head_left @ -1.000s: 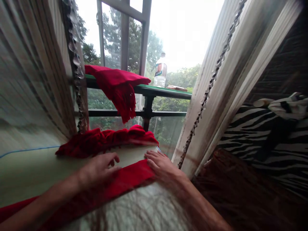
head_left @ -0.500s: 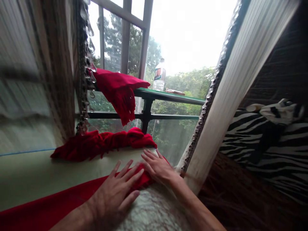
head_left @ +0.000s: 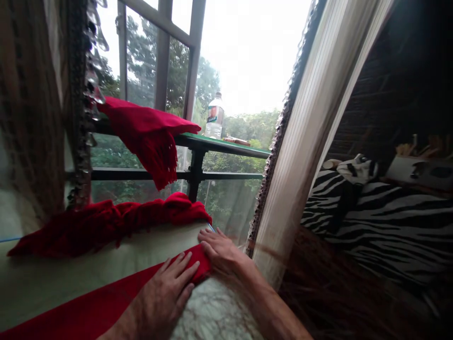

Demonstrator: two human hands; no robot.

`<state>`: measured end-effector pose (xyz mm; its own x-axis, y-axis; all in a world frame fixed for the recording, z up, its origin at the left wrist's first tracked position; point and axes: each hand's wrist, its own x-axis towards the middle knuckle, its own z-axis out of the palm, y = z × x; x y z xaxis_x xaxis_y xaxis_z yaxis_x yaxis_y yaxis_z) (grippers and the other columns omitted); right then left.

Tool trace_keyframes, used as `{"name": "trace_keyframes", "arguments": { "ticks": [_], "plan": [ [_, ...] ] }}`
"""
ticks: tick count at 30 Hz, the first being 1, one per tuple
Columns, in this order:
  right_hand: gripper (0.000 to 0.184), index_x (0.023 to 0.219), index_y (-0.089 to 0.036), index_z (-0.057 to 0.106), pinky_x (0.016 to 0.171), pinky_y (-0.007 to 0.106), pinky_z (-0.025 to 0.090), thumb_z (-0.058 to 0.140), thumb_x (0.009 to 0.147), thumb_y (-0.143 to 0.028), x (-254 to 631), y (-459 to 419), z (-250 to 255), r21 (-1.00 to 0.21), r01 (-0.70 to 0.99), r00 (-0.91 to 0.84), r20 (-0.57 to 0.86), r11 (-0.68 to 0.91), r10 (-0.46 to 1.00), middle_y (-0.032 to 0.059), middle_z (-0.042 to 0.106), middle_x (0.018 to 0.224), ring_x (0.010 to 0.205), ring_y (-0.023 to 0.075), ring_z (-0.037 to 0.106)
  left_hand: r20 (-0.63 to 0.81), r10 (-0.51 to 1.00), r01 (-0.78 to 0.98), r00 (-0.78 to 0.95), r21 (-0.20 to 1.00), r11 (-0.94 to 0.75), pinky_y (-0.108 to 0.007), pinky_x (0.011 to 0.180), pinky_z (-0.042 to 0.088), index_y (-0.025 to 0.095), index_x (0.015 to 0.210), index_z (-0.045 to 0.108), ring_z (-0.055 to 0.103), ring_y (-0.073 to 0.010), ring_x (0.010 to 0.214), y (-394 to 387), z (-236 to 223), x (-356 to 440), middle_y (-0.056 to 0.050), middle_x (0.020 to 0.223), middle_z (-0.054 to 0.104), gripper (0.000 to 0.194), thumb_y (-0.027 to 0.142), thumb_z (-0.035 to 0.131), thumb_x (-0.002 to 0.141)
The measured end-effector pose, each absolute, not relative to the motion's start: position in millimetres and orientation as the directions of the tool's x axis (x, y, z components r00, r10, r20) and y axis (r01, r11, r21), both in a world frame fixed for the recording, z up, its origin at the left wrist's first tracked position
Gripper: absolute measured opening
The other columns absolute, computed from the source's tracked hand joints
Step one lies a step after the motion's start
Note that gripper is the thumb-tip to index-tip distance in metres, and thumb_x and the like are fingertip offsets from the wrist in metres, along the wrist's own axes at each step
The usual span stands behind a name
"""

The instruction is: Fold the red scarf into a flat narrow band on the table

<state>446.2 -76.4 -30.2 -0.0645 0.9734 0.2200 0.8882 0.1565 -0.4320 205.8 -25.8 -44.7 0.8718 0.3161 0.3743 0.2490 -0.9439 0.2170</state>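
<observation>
A long strip of red cloth (head_left: 88, 302) lies flat across a pale green surface (head_left: 148, 252). My left hand (head_left: 170, 285) rests on it, palm down with fingers stretched out. At the strip's right end, by the corner of the surface, my right hand (head_left: 221, 250) lies flat with its fingers extended, touching the cloth. Beyond both hands, a bunched red scarf (head_left: 130, 217) with a fringe runs along the far edge of the surface. Another red scarf (head_left: 148, 137), also fringed, hangs over the railing behind it.
A green railing (head_left: 230, 145) crosses the window, carrying a plastic bottle (head_left: 214, 115) and a flat brownish item (head_left: 236, 141). A curtain with beaded trim (head_left: 300, 123) hangs at right. Farther right, zebra-striped fabric (head_left: 389, 217) covers something low, with assorted items on top.
The view has swung right, so the scene sits farther left. My left hand has drawn its fingers closer together on the red strip. My right hand stays near the corner.
</observation>
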Motion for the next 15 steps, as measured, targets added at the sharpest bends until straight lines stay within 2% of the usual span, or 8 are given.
{"name": "trace_keyframes", "arguments": {
  "ticks": [2,6,15],
  "plan": [
    [0.047,0.15,-0.02,0.053,0.125,0.065,0.025,0.041,0.11,-0.042,462.7,-71.1,-37.7,-0.467,0.877,-0.014,0.209,0.112,0.978,0.0147,0.045,0.163,0.153,0.0338,0.036,0.359,0.328,0.272,0.874,0.199,-0.942,-0.049,0.122,0.039,0.03,0.148,0.06,0.05,-0.0315,0.144,-26.1,-45.2,207.8,-0.006,0.154,0.055,0.047,0.039,0.05,0.103],
    [0.047,0.143,-0.023,0.057,0.115,0.064,0.04,0.066,0.1,-0.041,479.7,-63.6,-48.9,-0.513,0.856,0.053,0.22,0.069,0.974,0.0116,0.05,0.156,0.14,0.0342,0.051,0.335,0.343,0.287,0.878,0.206,-0.936,-0.055,0.121,0.039,0.027,0.146,0.062,0.05,-0.0335,0.144,-24.5,-51.0,212.6,-0.008,0.153,0.056,0.047,0.031,0.049,0.101],
    [0.037,0.135,-0.023,0.062,0.102,0.053,0.054,0.065,0.101,-0.039,478.4,-63.1,-51.3,-0.584,0.811,0.187,0.31,0.031,0.932,0.0106,0.06,0.143,0.122,0.0282,0.063,0.293,0.39,0.335,0.873,0.221,-0.916,-0.058,0.12,0.038,0.027,0.148,0.06,0.044,-0.0346,0.148,-27.7,-49.7,218.4,-0.013,0.158,0.047,0.048,0.031,0.046,0.103]
  ]
}}
